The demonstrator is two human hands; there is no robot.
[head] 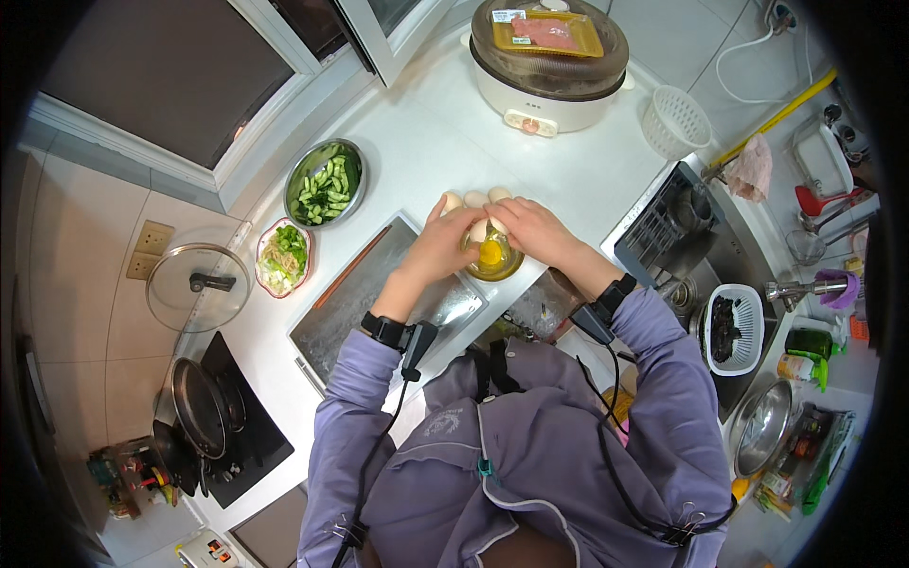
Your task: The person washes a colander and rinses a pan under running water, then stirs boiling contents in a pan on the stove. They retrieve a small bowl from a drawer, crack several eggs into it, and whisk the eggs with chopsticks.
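Observation:
Over a small glass bowl [495, 275], my left hand [446, 243] and my right hand [534, 228] hold a cracked egg [480, 231] between their fingertips. Its shell is split into two parts, with egg white hanging between them. An egg yolk [490, 252] shows at the bowl, in or just above the egg white there. Just beyond my fingers are several whole eggs [475, 199], partly hidden by my hands. The bowl stands near the front edge of the white counter [426, 153], right of a metal tray-like board [369, 291].
Left are a metal bowl of cut green vegetables [327, 188] and a plate of chopped greens [284, 257]. An electric pot [550, 78] carries packaged meat [545, 32]. The sink [742, 284] is at right, a cooktop with pans [245, 433] at lower left.

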